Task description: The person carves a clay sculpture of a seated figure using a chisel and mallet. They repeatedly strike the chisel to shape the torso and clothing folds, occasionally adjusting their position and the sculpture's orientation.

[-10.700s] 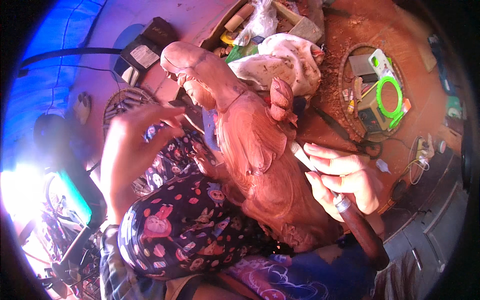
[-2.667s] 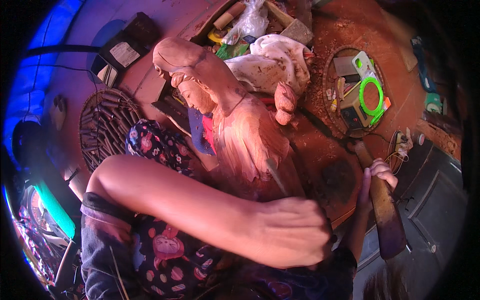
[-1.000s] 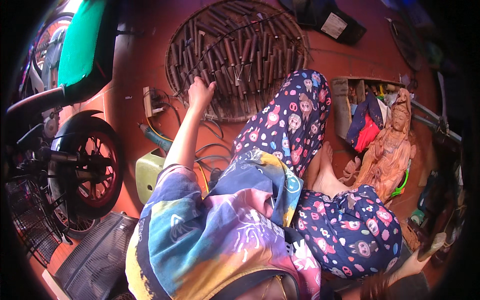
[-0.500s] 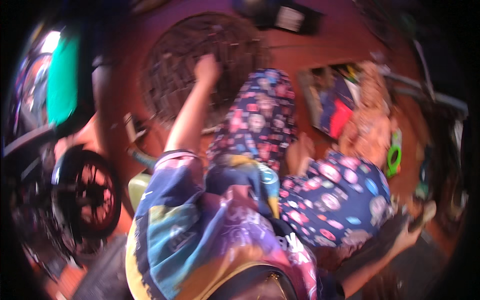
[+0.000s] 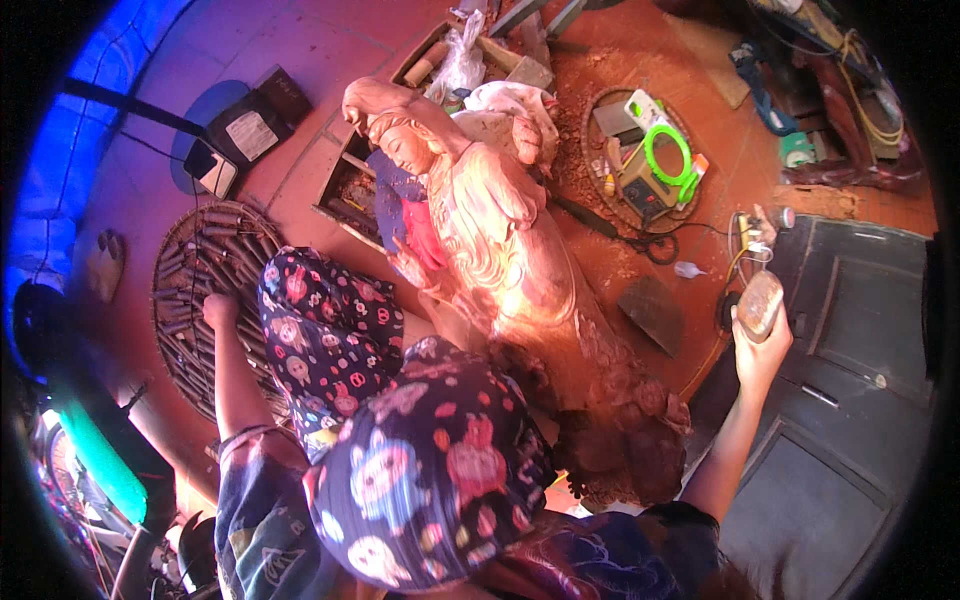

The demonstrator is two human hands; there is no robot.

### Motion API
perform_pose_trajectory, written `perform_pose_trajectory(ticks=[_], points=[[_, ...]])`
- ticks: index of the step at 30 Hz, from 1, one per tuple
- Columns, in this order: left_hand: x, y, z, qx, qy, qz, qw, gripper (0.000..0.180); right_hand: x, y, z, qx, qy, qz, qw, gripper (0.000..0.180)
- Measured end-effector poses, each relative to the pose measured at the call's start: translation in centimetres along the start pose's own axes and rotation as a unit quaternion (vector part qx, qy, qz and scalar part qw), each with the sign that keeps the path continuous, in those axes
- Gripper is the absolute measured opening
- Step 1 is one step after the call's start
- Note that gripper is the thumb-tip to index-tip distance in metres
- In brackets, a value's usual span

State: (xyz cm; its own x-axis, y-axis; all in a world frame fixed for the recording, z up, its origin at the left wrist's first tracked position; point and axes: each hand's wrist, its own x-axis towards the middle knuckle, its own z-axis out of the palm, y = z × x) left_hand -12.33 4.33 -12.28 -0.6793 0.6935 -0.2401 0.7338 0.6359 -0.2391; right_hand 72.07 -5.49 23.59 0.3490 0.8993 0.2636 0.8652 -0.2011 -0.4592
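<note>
A carved wooden statue (image 5: 540,270) of a robed figure lies slantwise in front of me, its head toward the far side and its base by my lap. My right hand (image 5: 762,348), raised on the right, is closed around a rounded, worn wooden block (image 5: 760,303). On the left, a round woven tray (image 5: 160,345) carries many slim dark rods (image 5: 215,245), which look like carving chisels. My left hand (image 5: 219,311) is over these rods with its fingers closed. Whatever it may hold is hidden.
Behind the statue stands an open wooden box (image 5: 345,215) with cloths and a plastic bag (image 5: 462,62). Beyond it, a round tray (image 5: 597,160) bears a green ring-shaped item (image 5: 668,155). Grey door-like panels (image 5: 870,310) lie right; a motorbike (image 5: 110,470) stands left.
My view has swung to the right, bringing the statue to the middle and the tray of rods to the left. My right hand now shows higher, with the wooden block upright. My left hand stays over the tray.
</note>
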Motion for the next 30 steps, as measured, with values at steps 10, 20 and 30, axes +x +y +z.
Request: perform_pose_trajectory(ticks=[10,20,30], points=[[-20.8,19.1,-31.4,-0.531,0.015,0.247,0.810,0.034,3.8,3.3,6.3,0.288,-0.148,0.048,0.945,0.030],[-45.0,35.9,-34.9,-0.371,-0.149,0.804,0.440,0.044,4.1,0.2,8.6,0.453,-0.159,0.139,0.866,0.027],[-46.8,40.1,-34.3,-0.598,-0.044,0.602,0.527,0.046,4.5,0.1,9.5,0.446,-0.128,0.120,0.878,0.028]])
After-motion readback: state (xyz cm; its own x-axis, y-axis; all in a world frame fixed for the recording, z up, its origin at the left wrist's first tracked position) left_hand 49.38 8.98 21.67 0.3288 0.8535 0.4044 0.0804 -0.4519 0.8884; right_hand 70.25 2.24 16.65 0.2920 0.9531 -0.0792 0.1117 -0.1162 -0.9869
